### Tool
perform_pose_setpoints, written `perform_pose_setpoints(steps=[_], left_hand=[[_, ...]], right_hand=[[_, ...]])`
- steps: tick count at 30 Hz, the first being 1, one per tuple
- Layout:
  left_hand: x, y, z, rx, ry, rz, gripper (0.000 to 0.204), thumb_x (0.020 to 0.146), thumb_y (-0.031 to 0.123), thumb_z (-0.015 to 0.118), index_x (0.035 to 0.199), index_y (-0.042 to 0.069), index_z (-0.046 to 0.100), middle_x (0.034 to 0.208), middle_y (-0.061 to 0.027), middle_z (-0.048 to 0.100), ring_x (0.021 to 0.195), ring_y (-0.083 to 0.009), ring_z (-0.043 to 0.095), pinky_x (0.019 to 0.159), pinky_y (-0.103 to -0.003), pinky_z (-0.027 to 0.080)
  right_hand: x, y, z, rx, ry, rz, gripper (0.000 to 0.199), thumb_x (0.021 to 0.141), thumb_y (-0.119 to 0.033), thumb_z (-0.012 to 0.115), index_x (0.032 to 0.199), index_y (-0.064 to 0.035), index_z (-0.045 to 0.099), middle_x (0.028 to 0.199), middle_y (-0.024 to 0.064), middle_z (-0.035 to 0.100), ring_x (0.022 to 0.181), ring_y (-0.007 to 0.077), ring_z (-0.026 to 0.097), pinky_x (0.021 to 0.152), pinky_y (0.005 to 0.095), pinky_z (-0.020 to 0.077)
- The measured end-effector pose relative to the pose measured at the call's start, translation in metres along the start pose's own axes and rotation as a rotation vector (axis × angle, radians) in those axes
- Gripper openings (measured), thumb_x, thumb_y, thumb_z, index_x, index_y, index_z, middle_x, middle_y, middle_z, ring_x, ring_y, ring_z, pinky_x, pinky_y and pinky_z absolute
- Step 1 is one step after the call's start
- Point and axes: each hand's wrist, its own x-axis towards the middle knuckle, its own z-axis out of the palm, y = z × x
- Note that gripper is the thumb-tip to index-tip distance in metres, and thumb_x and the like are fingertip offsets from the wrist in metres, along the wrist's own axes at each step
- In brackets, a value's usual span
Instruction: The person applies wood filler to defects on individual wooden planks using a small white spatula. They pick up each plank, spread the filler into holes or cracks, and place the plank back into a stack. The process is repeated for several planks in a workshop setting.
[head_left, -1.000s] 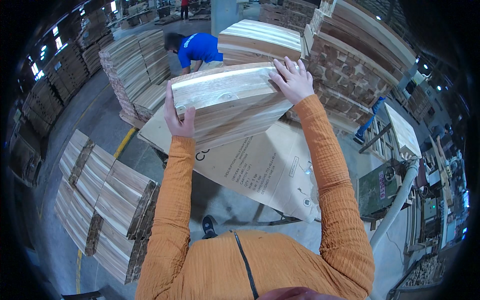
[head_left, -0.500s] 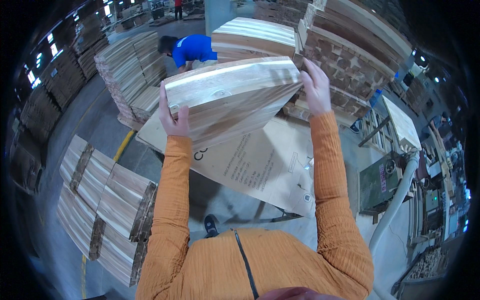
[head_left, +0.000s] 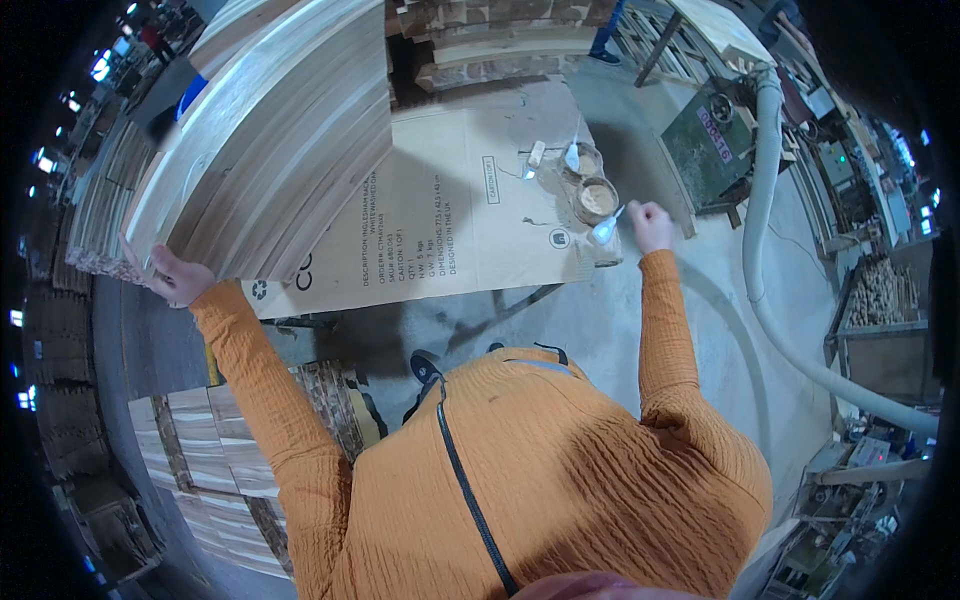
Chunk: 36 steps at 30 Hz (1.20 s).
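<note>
Wood panel [head_left: 270, 140]: pale, streaked grain, glued strips; we tilt it above the cardboard sheet [head_left: 450, 220].
Left hand [head_left: 178, 277]: fingers clasp its lower corner.
Right hand [head_left: 650, 224]: closed on a white spoon [head_left: 606, 229] beside the glue bowl [head_left: 594, 199].

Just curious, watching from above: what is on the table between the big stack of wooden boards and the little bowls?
In the head view, only the flattened cardboard sheet covering the table lies between the board stack and the bowls; that stretch is otherwise bare.

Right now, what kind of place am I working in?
Most likely a woodworking shop or timber factory. Stacks of wooden boards lie on the floor, a green machine stands by a thick dust hose, and your left hand holds a bundle of planks.
</note>
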Motion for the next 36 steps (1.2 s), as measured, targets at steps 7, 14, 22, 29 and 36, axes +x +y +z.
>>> perform_pose_setpoints(steps=[7,14,22,29,36], left_hand=[[-0.008,-0.021,-0.015,0.000,0.010,-0.055,0.054,0.095,0.037,0.048,0.129,-0.005,0.046,0.122,-0.0164,0.053,0.110,-0.0232,0.049,0.094,-0.032,0.037],[0.001,-0.003,0.000,0.052,-0.058,0.203,0.057,0.091,0.028,0.052,0.137,-0.003,0.038,0.135,-0.0182,0.046,0.108,-0.0213,0.053,0.088,-0.029,0.044],[-0.006,0.007,-0.004,-0.087,-0.051,-0.008,0.065,0.085,0.029,0.056,0.138,-0.002,0.037,0.128,-0.0206,0.051,0.110,-0.0223,0.054,0.086,-0.029,0.047],[-0.005,0.021,-0.006,-0.053,-0.034,0.059,0.067,0.083,0.031,0.059,0.139,0.000,0.036,0.126,-0.0201,0.052,0.106,-0.0243,0.057,0.084,-0.030,0.049],[0.000,0.023,-0.006,-0.010,-0.062,-0.064,0.069,0.081,0.030,0.061,0.139,0.002,0.037,0.117,-0.0189,0.056,0.098,-0.0228,0.060,0.074,-0.027,0.052]], right_hand=[[-0.035,-0.016,0.039,-0.297,-0.186,0.137,0.060,0.066,-0.059,0.068,0.093,-0.0061,0.065,0.095,0.0181,0.067,0.092,0.0318,0.063,0.080,0.0407,0.0475],[-0.023,0.006,0.044,-0.221,-0.155,0.203,0.051,0.075,-0.049,0.063,0.100,-0.0032,0.065,0.096,0.0205,0.066,0.092,0.0338,0.063,0.077,0.0408,0.0493],[0.037,-0.054,0.003,0.861,0.079,-0.207,0.025,0.092,-0.024,0.057,0.085,-0.0006,0.061,0.074,0.0066,0.062,0.058,0.0087,0.056,0.048,0.0215,0.0431],[0.044,-0.326,-0.002,1.312,-0.223,-0.594,0.024,0.090,-0.016,0.060,0.107,0.0008,0.054,0.083,0.0044,0.057,0.066,0.0085,0.053,0.054,0.0191,0.0412],[0.019,-0.484,0.030,1.394,-0.537,-0.631,0.021,0.083,-0.022,0.070,0.085,-0.0037,0.059,0.063,-0.0015,0.050,0.049,0.0050,0.044,0.043,0.0213,0.0390]])
